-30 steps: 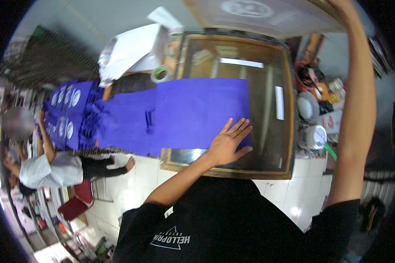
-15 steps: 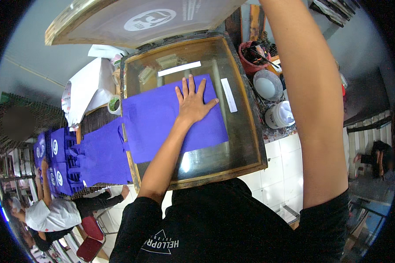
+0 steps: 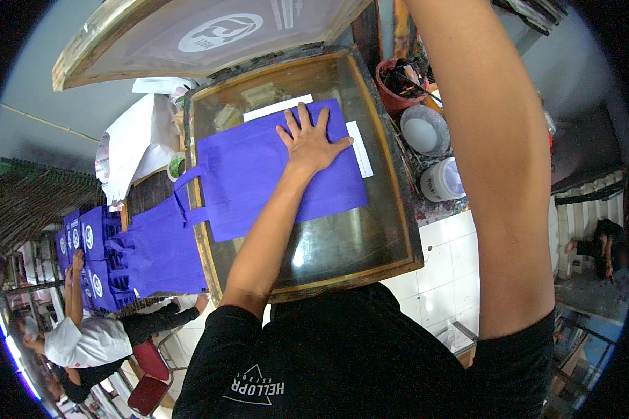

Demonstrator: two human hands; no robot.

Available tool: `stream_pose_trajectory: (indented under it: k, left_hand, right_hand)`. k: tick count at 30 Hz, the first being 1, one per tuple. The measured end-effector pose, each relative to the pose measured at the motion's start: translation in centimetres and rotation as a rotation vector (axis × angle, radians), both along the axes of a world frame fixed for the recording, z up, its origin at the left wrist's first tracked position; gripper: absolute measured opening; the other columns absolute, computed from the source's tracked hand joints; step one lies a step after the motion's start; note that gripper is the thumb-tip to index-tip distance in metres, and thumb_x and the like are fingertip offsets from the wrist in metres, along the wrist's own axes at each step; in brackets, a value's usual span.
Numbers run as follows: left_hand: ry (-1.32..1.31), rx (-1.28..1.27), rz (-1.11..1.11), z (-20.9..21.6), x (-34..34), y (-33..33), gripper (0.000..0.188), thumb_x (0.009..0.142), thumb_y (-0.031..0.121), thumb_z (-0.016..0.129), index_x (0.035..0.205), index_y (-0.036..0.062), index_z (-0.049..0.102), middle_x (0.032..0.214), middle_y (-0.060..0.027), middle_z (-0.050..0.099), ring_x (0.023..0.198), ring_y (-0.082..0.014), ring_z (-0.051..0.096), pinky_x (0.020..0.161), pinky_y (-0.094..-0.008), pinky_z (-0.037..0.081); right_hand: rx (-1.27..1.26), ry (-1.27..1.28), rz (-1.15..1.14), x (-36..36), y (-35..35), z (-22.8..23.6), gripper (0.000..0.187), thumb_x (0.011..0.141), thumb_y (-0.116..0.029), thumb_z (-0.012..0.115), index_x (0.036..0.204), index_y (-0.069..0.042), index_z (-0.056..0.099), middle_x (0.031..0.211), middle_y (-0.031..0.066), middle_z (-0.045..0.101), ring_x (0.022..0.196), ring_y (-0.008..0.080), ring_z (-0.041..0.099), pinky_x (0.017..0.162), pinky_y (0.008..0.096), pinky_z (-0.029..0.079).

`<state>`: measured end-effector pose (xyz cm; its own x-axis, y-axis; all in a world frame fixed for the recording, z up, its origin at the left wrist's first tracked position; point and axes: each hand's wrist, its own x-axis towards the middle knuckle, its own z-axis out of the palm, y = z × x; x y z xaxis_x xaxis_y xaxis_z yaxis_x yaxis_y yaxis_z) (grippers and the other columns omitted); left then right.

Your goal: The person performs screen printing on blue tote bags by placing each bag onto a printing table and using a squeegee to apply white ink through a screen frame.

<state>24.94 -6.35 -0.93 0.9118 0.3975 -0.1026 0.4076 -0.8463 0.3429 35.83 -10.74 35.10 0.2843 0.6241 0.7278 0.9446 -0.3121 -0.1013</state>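
Under my left hand [image 3: 308,145] a purple cloth bag [image 3: 248,171] lies flat on a glass-topped board [image 3: 335,248] with a wooden rim. That hand is palm down, fingers spread, near the bag's upper right corner. One bag handle loops over the board's left edge. The bag's top edge lies beside one white strip [image 3: 278,107], and its right edge beside another white strip [image 3: 360,149]. Above the board a wooden-framed printing screen [image 3: 272,49] with a round white design is tilted up. My right forearm [image 3: 496,140] reaches past the upper edge, where the hand is out of sight.
More purple bags [image 3: 164,248] lie to the left. A co-worker in a white shirt [image 3: 87,340] reaches toward printed bags [image 3: 94,258] there. At the right stand a red pot [image 3: 391,98], a translucent bowl [image 3: 424,130] and a white tub [image 3: 442,181]. Another person [image 3: 601,248] is far right.
My left hand has moved the bag upward on the board, bringing its edges up to the white strips. The bag's handle now shows more at the left.
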Motion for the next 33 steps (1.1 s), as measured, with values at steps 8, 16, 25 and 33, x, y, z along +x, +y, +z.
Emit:
stream_pose_trajectory:
  k: [8,16,25,33]
  left_hand:
    - [0.038,-0.036,0.012,0.3,0.6,0.6,0.103,0.077,0.077,0.066,0.159,0.0211,0.036,0.167,-0.0256,0.015,0.153,-0.054,0.005,0.116,-0.0758,0.007]
    - [-0.107,-0.098,0.033,2.3,0.5,1.4,0.111,0.075,0.077,0.07,0.16,0.0149,0.032,0.164,-0.0292,0.019,0.151,-0.0539,0.01,0.117,-0.0684,0.015]
    - [-0.962,-1.344,0.024,10.8,-20.6,0.8,0.039,0.1,0.026,0.065,0.116,-0.0094,0.065,0.098,-0.0208,0.075,0.087,-0.0254,0.074,0.089,-0.0404,0.056]
    - [-0.394,-1.424,0.478,0.5,-26.7,-2.5,0.027,0.099,0.023,0.069,0.095,-0.0029,0.072,0.084,-0.0138,0.074,0.062,-0.016,0.067,0.063,-0.0294,0.051]
  right_hand:
    - [-0.018,0.042,0.009,-0.7,0.0,0.1,0.035,0.08,-0.034,0.078,0.092,-0.001,0.08,0.096,0.0227,0.075,0.092,0.0376,0.072,0.084,0.0453,0.055]
    - [-0.041,0.126,0.033,-4.1,-2.5,-1.1,0.034,0.087,-0.032,0.077,0.089,0.002,0.077,0.083,0.0225,0.074,0.077,0.0333,0.071,0.074,0.044,0.055]
    - [-0.034,0.125,-0.034,-12.2,-8.3,-15.5,0.037,0.086,-0.043,0.075,0.085,-0.006,0.073,0.076,0.0143,0.069,0.07,0.0336,0.067,0.063,0.0447,0.051]
    - [-0.301,0.451,0.064,-16.1,-11.5,-24.7,0.039,0.083,-0.043,0.078,0.077,-0.005,0.069,0.072,0.013,0.066,0.067,0.0326,0.064,0.06,0.0439,0.048]
